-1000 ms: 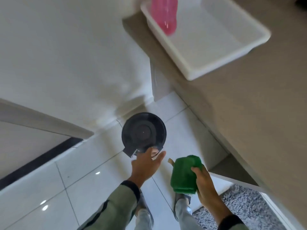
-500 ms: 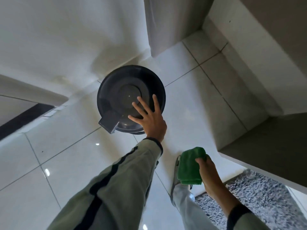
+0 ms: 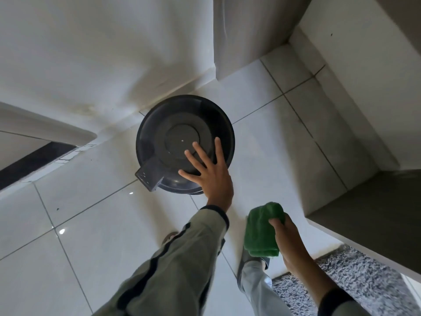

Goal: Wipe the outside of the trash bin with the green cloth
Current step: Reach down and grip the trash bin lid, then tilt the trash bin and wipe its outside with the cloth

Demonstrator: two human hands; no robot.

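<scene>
A round black trash bin (image 3: 173, 135) stands on the white tiled floor against the wall, seen from straight above, its lid shut and a square pedal sticking out at its lower left. My left hand (image 3: 209, 172) is spread flat over the lid's near right edge, fingers apart. My right hand (image 3: 287, 233) holds a folded green cloth (image 3: 262, 231) low and to the right of the bin, apart from it. The bin's side walls are hidden beneath the lid.
A white wall (image 3: 91, 53) runs behind the bin. A cabinet base (image 3: 355, 106) and a dark counter edge (image 3: 376, 213) close the right side. A grey shaggy rug (image 3: 355, 281) lies at the lower right. My feet are under my arms.
My view dropped from the counter toward the floor and the bin looms larger. My left hand went from the pedal side onto the lid. The cloth stayed in my right hand.
</scene>
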